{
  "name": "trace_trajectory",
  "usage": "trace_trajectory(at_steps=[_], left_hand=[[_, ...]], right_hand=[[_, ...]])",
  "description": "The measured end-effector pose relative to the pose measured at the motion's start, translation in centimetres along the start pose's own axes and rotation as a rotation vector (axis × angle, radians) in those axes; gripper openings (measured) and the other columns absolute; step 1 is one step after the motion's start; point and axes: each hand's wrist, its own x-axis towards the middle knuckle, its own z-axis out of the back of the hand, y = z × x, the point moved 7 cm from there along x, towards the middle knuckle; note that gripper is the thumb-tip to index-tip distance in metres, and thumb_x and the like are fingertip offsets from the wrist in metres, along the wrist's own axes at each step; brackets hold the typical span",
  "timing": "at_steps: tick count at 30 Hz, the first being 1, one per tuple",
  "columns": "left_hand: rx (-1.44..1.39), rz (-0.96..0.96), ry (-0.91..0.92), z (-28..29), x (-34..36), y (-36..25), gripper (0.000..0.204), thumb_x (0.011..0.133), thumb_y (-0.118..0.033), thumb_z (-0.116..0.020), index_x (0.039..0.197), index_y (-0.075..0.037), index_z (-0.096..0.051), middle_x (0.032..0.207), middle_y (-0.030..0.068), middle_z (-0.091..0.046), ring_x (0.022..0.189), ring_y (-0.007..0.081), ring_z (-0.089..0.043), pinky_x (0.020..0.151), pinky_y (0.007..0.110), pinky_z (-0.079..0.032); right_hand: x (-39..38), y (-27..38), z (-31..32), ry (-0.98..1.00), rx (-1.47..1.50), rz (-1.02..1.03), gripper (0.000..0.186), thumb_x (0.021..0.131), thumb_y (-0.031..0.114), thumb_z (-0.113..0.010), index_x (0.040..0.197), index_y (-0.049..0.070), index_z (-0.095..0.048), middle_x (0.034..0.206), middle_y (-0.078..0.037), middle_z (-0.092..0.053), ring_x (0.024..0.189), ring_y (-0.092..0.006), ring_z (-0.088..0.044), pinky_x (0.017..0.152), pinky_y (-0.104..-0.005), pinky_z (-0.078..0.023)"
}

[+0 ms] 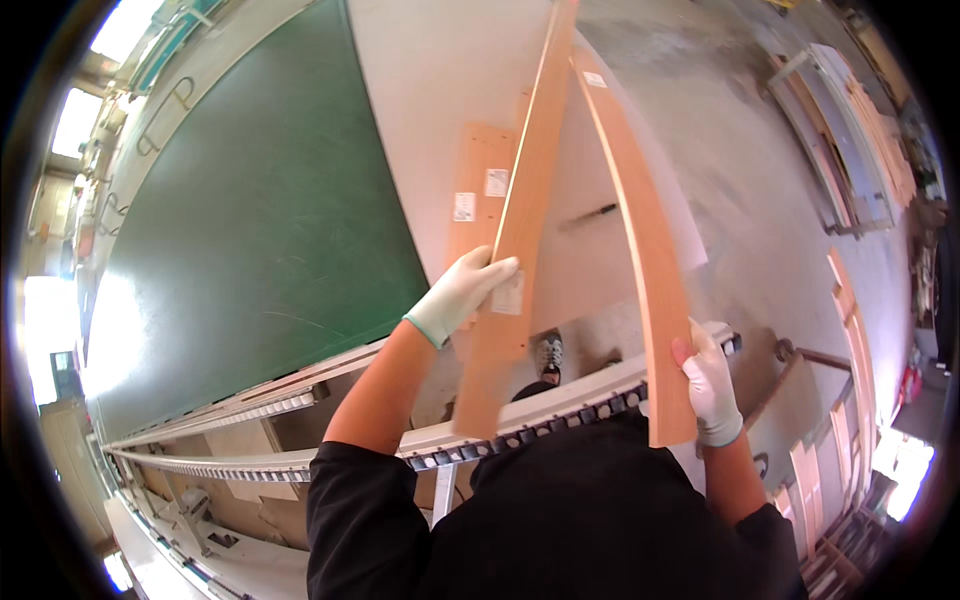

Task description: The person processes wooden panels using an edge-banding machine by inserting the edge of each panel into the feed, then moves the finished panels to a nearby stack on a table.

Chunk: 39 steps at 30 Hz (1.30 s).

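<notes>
My left hand (pixel 464 292), in a white glove with a teal cuff, grips the edge of a long wood-coloured board (pixel 535 170). Its thumb lies across the top face, above a white label. My right hand (pixel 712 388), also gloved, is closed on the near part of a second long board (pixel 640 230), with a reddish thumb tip showing at its edge. The two boards slant away from me and come close together at their far ends. Under the left board lie shorter wood-coloured panels (pixel 487 150) with white labels. A thin dark tool (pixel 603 210), perhaps a pen, lies between the boards.
A large dark green surface (pixel 270 200) spreads to the left, beside the pale worktop (pixel 420 90). Along the near edge runs a rail with small rollers (pixel 560 415). A cart (pixel 835 140) carrying boards stands far right; more boards (pixel 850 330) lean at the right.
</notes>
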Motion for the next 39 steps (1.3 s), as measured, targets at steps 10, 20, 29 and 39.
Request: trace_trajectory(at_steps=[10,20,29,39], left_hand=[[-0.821,-0.124,0.060,-18.4,4.7,-4.1,0.034,0.104,-0.026,-0.044,0.127,-0.001,-0.049,0.117,0.0116,-0.061,0.102,0.0228,-0.063,0.086,0.037,-0.056],[-0.851,-0.210,0.190,-26.9,3.6,-2.4,0.042,0.107,-0.036,-0.034,0.120,-0.001,-0.052,0.105,0.0140,-0.065,0.091,0.0235,-0.065,0.077,0.038,-0.057],[-0.765,-0.358,0.172,-34.8,-0.2,-3.8,0.046,0.108,-0.031,-0.024,0.112,0.001,-0.057,0.100,0.0124,-0.065,0.086,0.0211,-0.065,0.075,0.034,-0.056],[-0.887,-0.344,0.285,-45.0,-1.6,-7.8,0.060,0.101,-0.059,-0.036,0.131,-0.009,-0.050,0.118,0.0066,-0.059,0.106,0.0239,-0.058,0.090,0.042,-0.049]], right_hand=[[-3.2,1.3,1.1,-0.023,-0.004,0.121,0.047,0.099,0.013,-0.054,0.141,-0.004,-0.043,0.131,-0.006,-0.057,0.119,-0.0116,-0.050,0.102,-0.0284,-0.039],[-7.8,-0.9,5.9,0.012,-0.174,-0.046,0.054,0.094,0.021,-0.062,0.139,-0.004,-0.047,0.130,-0.009,-0.060,0.118,-0.0132,-0.052,0.103,-0.0296,-0.039],[-13.8,-2.1,10.5,-0.022,-0.109,0.182,0.078,0.088,0.034,-0.067,0.148,-0.002,-0.033,0.141,-0.013,-0.049,0.132,-0.0205,-0.044,0.110,-0.0341,-0.033],[-27.9,-5.7,20.4,-0.219,-0.770,0.173,0.087,0.082,0.032,-0.067,0.151,0.001,-0.026,0.124,-0.032,-0.055,0.112,-0.0431,-0.057,0.097,-0.0425,-0.045]])
